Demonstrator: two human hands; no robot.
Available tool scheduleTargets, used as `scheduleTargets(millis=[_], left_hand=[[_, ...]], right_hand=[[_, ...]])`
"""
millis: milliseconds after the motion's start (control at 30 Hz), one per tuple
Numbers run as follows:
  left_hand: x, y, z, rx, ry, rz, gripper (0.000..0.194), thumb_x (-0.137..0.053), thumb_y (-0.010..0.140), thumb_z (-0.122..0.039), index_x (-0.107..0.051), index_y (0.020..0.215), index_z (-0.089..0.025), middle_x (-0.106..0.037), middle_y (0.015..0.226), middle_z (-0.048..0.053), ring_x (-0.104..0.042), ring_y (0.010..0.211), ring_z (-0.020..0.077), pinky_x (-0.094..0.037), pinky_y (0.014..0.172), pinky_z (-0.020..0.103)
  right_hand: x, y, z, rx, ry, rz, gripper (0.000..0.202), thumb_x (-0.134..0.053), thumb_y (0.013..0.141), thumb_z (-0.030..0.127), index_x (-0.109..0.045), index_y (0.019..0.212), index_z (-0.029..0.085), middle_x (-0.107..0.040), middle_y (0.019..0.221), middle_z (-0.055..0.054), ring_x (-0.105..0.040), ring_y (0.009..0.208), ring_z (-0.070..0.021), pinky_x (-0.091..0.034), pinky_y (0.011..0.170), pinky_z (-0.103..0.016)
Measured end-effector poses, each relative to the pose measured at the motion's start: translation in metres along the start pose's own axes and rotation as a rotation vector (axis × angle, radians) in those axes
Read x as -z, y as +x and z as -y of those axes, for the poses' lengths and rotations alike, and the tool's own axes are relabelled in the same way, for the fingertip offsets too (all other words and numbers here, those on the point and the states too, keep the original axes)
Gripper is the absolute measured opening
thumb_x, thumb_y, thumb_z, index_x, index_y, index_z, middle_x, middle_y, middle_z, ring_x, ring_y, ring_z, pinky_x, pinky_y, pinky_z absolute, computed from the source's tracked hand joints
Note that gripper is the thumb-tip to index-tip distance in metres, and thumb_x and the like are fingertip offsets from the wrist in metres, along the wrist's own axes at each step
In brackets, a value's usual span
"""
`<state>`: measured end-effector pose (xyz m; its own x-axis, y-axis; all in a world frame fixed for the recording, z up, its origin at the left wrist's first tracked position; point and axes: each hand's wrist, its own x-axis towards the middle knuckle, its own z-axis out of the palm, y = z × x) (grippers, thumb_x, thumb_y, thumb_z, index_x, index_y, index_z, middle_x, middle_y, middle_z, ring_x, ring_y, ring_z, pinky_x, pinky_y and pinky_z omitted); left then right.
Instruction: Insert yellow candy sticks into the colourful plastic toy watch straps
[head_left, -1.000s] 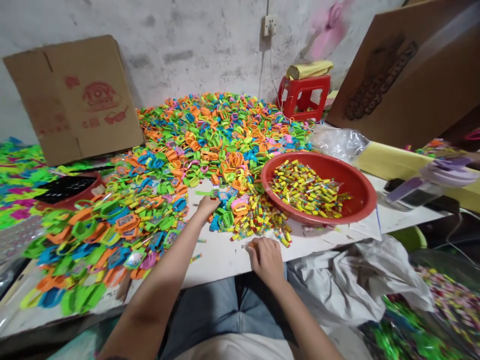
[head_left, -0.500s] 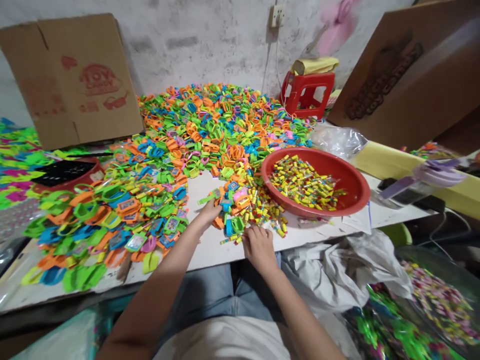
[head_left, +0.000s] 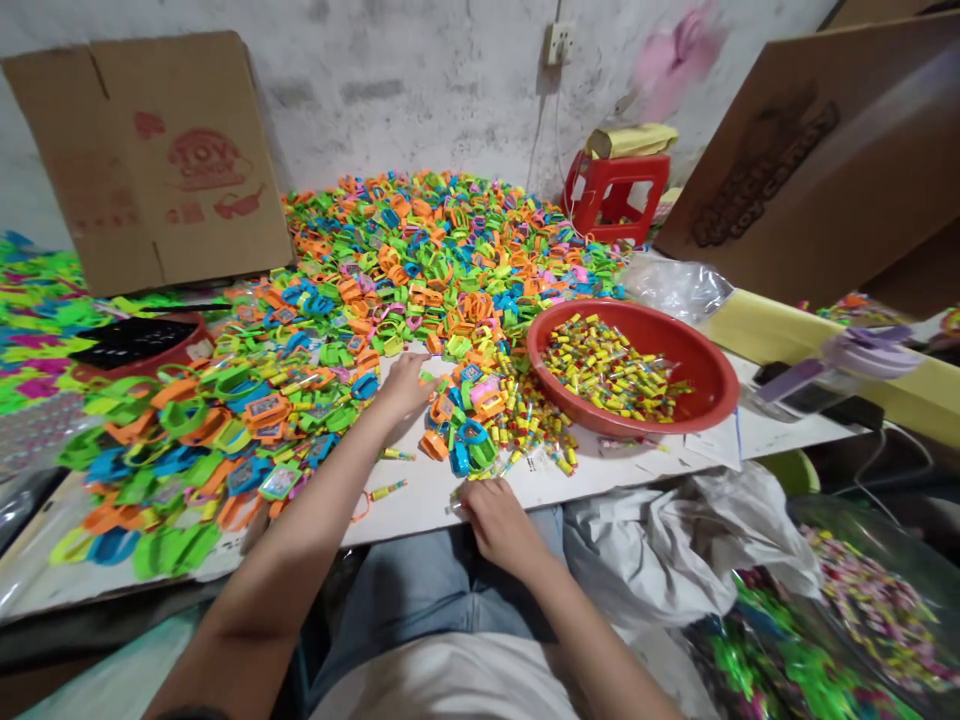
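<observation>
Across a white tabletop [head_left: 427,500] spreads a broad heap of orange, green, blue and pink plastic toy watches [head_left: 442,250], reaching back to a grey, stained wall [head_left: 450,110]. Near the front edge, a small cluster of the same watches [head_left: 471,440] lies between the person's hands and beside a loose pile of slim yellow-banded candy tubes [head_left: 529,420]. The left hand [head_left: 407,387] is at the left of that cluster, fingers curled, with a bit of green at the fingertips; whether it grips that cannot be told. The right hand [head_left: 491,515], near the table edge, is closed with thumb and fingers on a small clear tube [head_left: 454,505], its end poking out to the left. Two loose candy tubes [head_left: 388,490] lie by the left forearm, one meeting a thin orange loop [head_left: 361,508].

To the right sits a round red plastic basin [head_left: 720,400] holding more yellow-banded tubes. Behind on the left stands a brown cardboard box [head_left: 180,235] printed in red: "TOY" reads clearly, the word beneath is smudged, and sunglasses are drawn below. A larger brown cardboard box [head_left: 847,190] at right carries slanted dark lettering, "WATCH" over "TOY CANDY"; the top word is illegible.
</observation>
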<state>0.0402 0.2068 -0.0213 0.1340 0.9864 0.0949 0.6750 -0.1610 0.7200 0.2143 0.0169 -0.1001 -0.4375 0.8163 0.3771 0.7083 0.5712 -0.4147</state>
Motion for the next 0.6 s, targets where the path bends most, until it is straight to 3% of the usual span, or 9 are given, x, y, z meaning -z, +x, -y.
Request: scheduleTargets(millis=[67,167,233,300,400,467,533,600], left_hand=[[-0.008,0.010,-0.006,-0.016,-0.010,0.008,0.043,-0.071,0.065,-0.023,-0.065,0.108,-0.019,-0.060,0.121,0.010,-0.052,0.121,0.0266,-0.038,0.105,0.037],[-0.015,0.020,-0.015,0.002,-0.040,0.022,0.023,-0.072,0.062,-0.018,-0.069,0.085,-0.017,-0.069,0.096,0.007,-0.063,0.100,0.0249,-0.048,0.092,0.035],[-0.008,0.020,-0.021,0.016,-0.075,-0.007,0.014,-0.069,0.065,-0.017,-0.068,0.078,-0.017,-0.069,0.086,0.006,-0.065,0.089,0.0228,-0.051,0.083,0.033],[0.008,0.012,-0.028,0.023,-0.115,-0.064,0.020,-0.068,0.068,-0.023,-0.067,0.088,-0.018,-0.070,0.088,0.005,-0.065,0.082,0.0200,-0.052,0.075,0.031],[0.033,-0.019,-0.038,0.036,-0.283,-0.122,0.039,-0.070,0.070,-0.035,-0.061,0.104,-0.019,-0.071,0.088,0.004,-0.065,0.073,0.0160,-0.051,0.064,0.027],[0.041,-0.051,-0.042,0.043,-0.510,-0.071,0.043,-0.076,0.062,-0.038,-0.060,0.097,-0.019,-0.069,0.077,0.001,-0.063,0.065,0.0139,-0.049,0.061,0.024],[0.039,-0.085,-0.044,0.029,-0.624,0.052,0.038,-0.081,0.056,-0.035,-0.060,0.083,-0.019,-0.067,0.069,-0.001,-0.061,0.059,0.0125,-0.047,0.057,0.023],[0.033,-0.116,-0.042,0.012,-0.606,0.194,0.032,-0.081,0.057,-0.030,-0.058,0.077,-0.020,-0.067,0.068,-0.001,-0.062,0.061,0.0135,-0.047,0.058,0.023]], right_hand=[[0.000,0.003,0.001,-0.023,-0.023,0.023,0.016,-0.042,0.089,0.008,-0.049,0.099,0.018,-0.061,0.096,-0.009,-0.052,0.087,-0.0232,-0.037,0.078,-0.035],[0.000,0.004,-0.005,-0.082,-0.030,0.002,0.014,-0.041,0.091,0.010,-0.049,0.099,0.019,-0.062,0.094,-0.009,-0.052,0.086,-0.0245,-0.037,0.078,-0.037],[0.000,0.002,-0.011,-0.111,0.056,-0.061,0.014,-0.039,0.092,0.011,-0.049,0.097,0.019,-0.061,0.092,-0.009,-0.053,0.085,-0.0244,-0.039,0.078,-0.038],[0.000,-0.001,-0.015,-0.159,0.212,-0.190,0.013,-0.039,0.092,0.015,-0.049,0.096,0.020,-0.060,0.092,-0.009,-0.054,0.086,-0.0239,-0.041,0.079,-0.038],[0.005,0.000,-0.012,-0.282,0.387,-0.385,0.014,-0.039,0.094,0.025,-0.047,0.105,0.020,-0.057,0.092,-0.008,-0.054,0.086,-0.0222,-0.044,0.077,-0.036],[0.014,0.007,-0.004,-0.405,0.603,-0.447,0.021,-0.045,0.094,0.036,-0.046,0.109,0.021,-0.053,0.084,-0.003,-0.052,0.076,-0.0189,-0.043,0.069,-0.031],[0.025,0.016,0.005,-0.528,1.023,-0.413,0.028,-0.056,0.088,0.046,-0.051,0.101,0.021,-0.045,0.070,0.003,-0.043,0.060,-0.0138,-0.036,0.057,-0.026],[0.034,0.024,0.013,-0.590,1.469,-0.270,0.031,-0.064,0.082,0.049,-0.055,0.091,0.020,-0.034,0.058,0.007,-0.029,0.049,-0.0096,-0.026,0.049,-0.023]])
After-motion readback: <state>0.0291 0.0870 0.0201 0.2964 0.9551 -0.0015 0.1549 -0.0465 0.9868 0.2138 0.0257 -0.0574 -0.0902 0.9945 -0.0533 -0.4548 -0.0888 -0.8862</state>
